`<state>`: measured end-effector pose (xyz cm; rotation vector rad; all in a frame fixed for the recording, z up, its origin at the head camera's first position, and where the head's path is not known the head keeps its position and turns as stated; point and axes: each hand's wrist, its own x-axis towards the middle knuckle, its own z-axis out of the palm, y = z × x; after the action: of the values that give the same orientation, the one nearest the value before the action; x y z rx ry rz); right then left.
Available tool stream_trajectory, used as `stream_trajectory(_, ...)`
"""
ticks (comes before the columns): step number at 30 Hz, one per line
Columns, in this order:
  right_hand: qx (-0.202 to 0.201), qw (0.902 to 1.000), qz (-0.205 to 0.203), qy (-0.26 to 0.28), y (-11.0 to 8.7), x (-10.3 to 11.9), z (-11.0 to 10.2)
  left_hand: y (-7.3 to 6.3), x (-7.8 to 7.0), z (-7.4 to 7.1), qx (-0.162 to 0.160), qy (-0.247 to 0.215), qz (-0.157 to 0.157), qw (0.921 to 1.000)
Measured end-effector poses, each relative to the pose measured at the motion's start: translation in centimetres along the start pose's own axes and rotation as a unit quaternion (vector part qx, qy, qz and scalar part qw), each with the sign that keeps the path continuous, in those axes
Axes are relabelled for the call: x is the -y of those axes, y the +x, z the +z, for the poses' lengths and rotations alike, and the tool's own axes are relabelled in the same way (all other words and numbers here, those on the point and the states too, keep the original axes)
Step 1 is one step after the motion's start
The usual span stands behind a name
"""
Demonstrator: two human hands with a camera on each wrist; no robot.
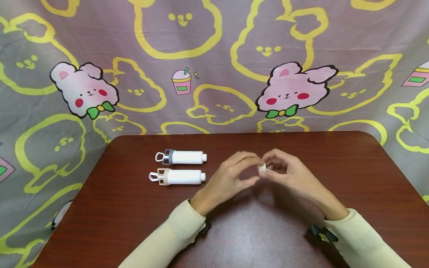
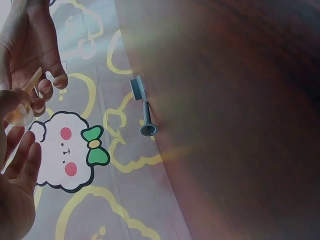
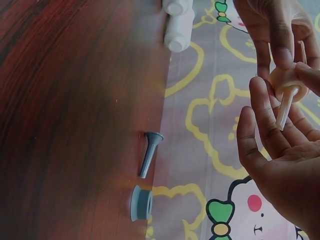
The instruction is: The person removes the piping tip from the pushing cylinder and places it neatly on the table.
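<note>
Both hands meet over the right half of the table. Between them is a cream round cap (image 1: 262, 169) with a narrow cream nozzle (image 3: 286, 107) sticking out of it on the right hand's side. My left hand (image 1: 232, 173) pinches the cap's rim between thumb and fingertips. The right hand (image 1: 293, 173) grips the cap from the other side, thumb and index against it, the other fingers spread loosely around the nozzle. In the right wrist view, a grey funnel-shaped nozzle (image 3: 150, 155) and a grey ring cap (image 3: 141, 204) rest on the table; in the head view the hands hide them.
Two white syringe-like tubes lie side by side left of the hands, one with a grey collar (image 1: 171, 157), the other with a cream collar (image 1: 166, 176). Each has a white loop handle. A patterned cloth (image 1: 214, 104) hangs behind the dark brown table (image 1: 134, 230).
</note>
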<state>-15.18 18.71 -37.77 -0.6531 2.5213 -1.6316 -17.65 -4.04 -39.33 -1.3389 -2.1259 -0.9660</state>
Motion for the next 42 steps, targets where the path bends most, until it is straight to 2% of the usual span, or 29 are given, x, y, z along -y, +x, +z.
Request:
stream_trajectory(5,0.002,1.0000,0.006,0.003,-0.1,0.0,-0.1,0.0,0.1,0.0,-0.002,-0.003,0.002,1.0000)
stream_trajectory(11,-0.003,1.0000,0.002,-0.007,-0.3,-0.1,-0.4,0.0,0.2,-0.2,-0.019,-0.023,0.002,0.9996)
stream_trajectory(22,-0.004,0.9999,-0.012,-0.011,-0.7,-0.7,-0.4,-0.2,0.3,-0.2,-0.038,-0.072,-0.027,0.9963)
stream_trajectory(31,-0.008,0.9998,-0.016,-0.009,-0.9,-0.9,-0.3,-0.3,0.2,-0.4,-0.054,-0.147,-0.060,0.9859)
stream_trajectory(35,-0.008,0.9999,-0.013,0.007,-1.0,-0.7,-0.3,-0.3,0.0,-0.5,-0.057,-0.155,-0.068,0.9839)
stream_trajectory(42,-0.025,0.9996,-0.016,-0.001,-1.1,-0.9,-0.3,-0.5,-0.2,-0.6,-0.052,-0.160,-0.085,0.9821)
